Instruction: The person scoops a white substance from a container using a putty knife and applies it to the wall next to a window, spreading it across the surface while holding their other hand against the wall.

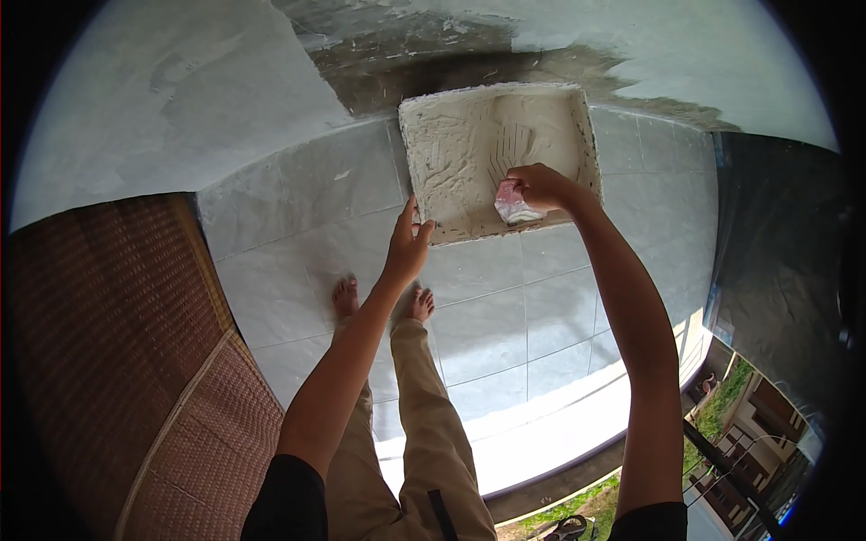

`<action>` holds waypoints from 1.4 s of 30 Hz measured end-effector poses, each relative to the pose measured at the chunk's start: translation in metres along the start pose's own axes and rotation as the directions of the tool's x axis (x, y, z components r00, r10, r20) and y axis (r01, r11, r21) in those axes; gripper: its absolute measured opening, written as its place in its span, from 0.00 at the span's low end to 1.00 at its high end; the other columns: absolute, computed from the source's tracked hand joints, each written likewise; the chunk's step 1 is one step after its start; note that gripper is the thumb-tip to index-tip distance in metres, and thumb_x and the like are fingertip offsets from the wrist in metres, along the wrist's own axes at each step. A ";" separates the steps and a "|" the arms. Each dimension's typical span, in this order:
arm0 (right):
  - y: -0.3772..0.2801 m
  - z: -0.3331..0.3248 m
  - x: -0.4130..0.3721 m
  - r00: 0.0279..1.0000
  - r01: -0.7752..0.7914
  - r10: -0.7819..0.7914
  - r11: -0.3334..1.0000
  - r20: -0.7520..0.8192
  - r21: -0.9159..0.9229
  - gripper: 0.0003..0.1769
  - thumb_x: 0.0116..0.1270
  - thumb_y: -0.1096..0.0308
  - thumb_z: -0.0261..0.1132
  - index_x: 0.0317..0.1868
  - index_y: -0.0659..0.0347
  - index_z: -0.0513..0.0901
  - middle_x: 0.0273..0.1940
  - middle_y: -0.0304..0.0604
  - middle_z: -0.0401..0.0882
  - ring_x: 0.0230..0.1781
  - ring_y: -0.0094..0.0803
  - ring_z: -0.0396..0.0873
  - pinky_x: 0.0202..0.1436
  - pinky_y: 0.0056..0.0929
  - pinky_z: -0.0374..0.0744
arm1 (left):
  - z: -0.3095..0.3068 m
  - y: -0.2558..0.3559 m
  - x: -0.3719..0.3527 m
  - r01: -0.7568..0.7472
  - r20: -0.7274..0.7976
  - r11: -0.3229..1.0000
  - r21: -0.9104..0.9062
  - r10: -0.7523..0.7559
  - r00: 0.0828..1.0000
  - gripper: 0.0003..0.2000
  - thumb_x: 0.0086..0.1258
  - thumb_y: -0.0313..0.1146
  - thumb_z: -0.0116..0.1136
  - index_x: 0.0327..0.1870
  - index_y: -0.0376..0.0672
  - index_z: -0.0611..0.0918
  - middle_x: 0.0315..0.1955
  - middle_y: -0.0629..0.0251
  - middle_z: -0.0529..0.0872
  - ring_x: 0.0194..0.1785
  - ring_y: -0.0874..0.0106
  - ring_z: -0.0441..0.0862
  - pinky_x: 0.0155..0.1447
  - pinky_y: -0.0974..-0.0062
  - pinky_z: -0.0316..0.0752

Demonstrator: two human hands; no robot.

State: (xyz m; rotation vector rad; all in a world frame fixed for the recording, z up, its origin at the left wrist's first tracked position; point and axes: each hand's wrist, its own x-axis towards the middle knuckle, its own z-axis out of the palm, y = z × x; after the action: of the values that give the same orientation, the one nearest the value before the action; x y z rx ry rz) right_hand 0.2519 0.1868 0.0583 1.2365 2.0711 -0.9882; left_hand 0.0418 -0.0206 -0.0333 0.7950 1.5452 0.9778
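Note:
A shallow rectangular tray (pixel 593 167), its rim crusted, holds wet grey-beige plaster (pixel 456 149) marked with ridges and several parallel grooves. My left hand (pixel 410 248) is at the near left corner of the tray, fingers along the outer side and thumb at the rim, gripping it. Over the near right part of the tray, my right hand (pixel 544 187) is closed on a pink, flat scraper-like piece (pixel 514 203) smeared with white plaster. Its lower end is close to the near rim; whether it touches the plaster is hard to tell.
Grey floor tiles (pixel 483 270) lie under the tray and my bare feet (pixel 421 305). Behind the tray rises a partly plastered wall (pixel 180 99) with a dark patch. A brown woven screen (pixel 135 343) stands left, dark sheeting (pixel 776 225) right. Sunlight falls along the floor edge.

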 end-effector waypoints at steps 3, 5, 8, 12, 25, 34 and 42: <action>-0.003 -0.002 0.000 1.000 0.007 -0.007 0.999 0.008 -0.033 0.18 0.66 0.72 0.59 0.55 0.56 0.83 0.52 0.53 0.85 0.54 0.49 0.83 0.56 0.44 0.79 | -0.001 0.003 -0.002 0.031 0.020 0.999 0.015 -0.031 0.999 0.34 0.78 0.40 0.55 0.80 0.43 0.56 0.70 0.43 0.69 0.60 0.62 0.80 0.65 0.67 0.72; -0.003 -0.002 0.002 1.000 0.028 -0.028 0.999 0.008 -0.027 0.17 0.65 0.72 0.59 0.54 0.58 0.84 0.51 0.53 0.86 0.54 0.49 0.83 0.56 0.44 0.79 | 0.000 0.003 -0.003 0.037 0.019 0.999 0.019 -0.038 0.999 0.34 0.78 0.40 0.55 0.81 0.43 0.56 0.70 0.43 0.69 0.60 0.62 0.80 0.65 0.66 0.72; -0.004 -0.004 0.006 0.999 0.009 -0.007 0.998 0.040 -0.060 0.17 0.64 0.72 0.59 0.53 0.59 0.84 0.50 0.53 0.86 0.53 0.49 0.83 0.55 0.44 0.79 | 0.000 0.005 -0.003 0.040 0.017 0.999 0.000 -0.040 0.999 0.34 0.78 0.40 0.54 0.81 0.43 0.56 0.70 0.42 0.69 0.60 0.62 0.80 0.65 0.66 0.71; -0.004 -0.004 0.011 0.999 0.017 -0.014 0.996 0.045 -0.084 0.16 0.63 0.72 0.59 0.51 0.60 0.85 0.50 0.54 0.86 0.52 0.48 0.84 0.55 0.43 0.79 | -0.001 0.008 -0.004 0.053 0.016 0.999 -0.004 -0.053 0.998 0.34 0.78 0.40 0.54 0.81 0.45 0.56 0.71 0.44 0.68 0.60 0.63 0.80 0.66 0.67 0.71; 0.017 -0.034 -0.006 0.945 -0.199 0.223 0.972 0.239 -0.121 0.13 0.61 0.74 0.60 0.44 0.70 0.85 0.42 0.55 0.86 0.39 0.36 0.84 0.40 0.37 0.80 | 0.000 0.000 -0.013 0.015 -0.005 1.000 0.026 -0.015 1.000 0.32 0.77 0.38 0.56 0.79 0.40 0.60 0.68 0.47 0.72 0.62 0.60 0.78 0.66 0.65 0.72; 0.014 -0.030 -0.091 0.998 -0.050 0.051 0.213 0.040 0.976 0.25 0.74 0.68 0.60 0.67 0.73 0.73 0.62 0.49 0.79 0.60 0.33 0.79 0.67 0.35 0.75 | -0.051 0.065 -0.022 -0.108 -0.057 0.994 -0.020 0.107 0.993 0.24 0.77 0.34 0.55 0.72 0.37 0.69 0.65 0.51 0.76 0.70 0.60 0.71 0.73 0.62 0.65; -0.103 -0.062 -0.169 0.873 0.332 -0.173 -0.474 -0.456 0.816 0.26 0.75 0.65 0.59 0.71 0.58 0.72 0.63 0.36 0.78 0.59 0.28 0.77 0.57 0.40 0.77 | -0.154 0.252 -0.023 -0.427 -0.112 0.903 -0.035 0.421 0.900 0.21 0.79 0.33 0.52 0.71 0.42 0.71 0.64 0.54 0.78 0.68 0.63 0.74 0.71 0.63 0.67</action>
State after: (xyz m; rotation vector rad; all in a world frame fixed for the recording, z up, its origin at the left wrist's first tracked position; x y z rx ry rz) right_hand 0.2296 0.1179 0.2527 1.1704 0.9088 -3.6041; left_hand -0.1085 0.0431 0.2145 1.0821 1.4480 1.3953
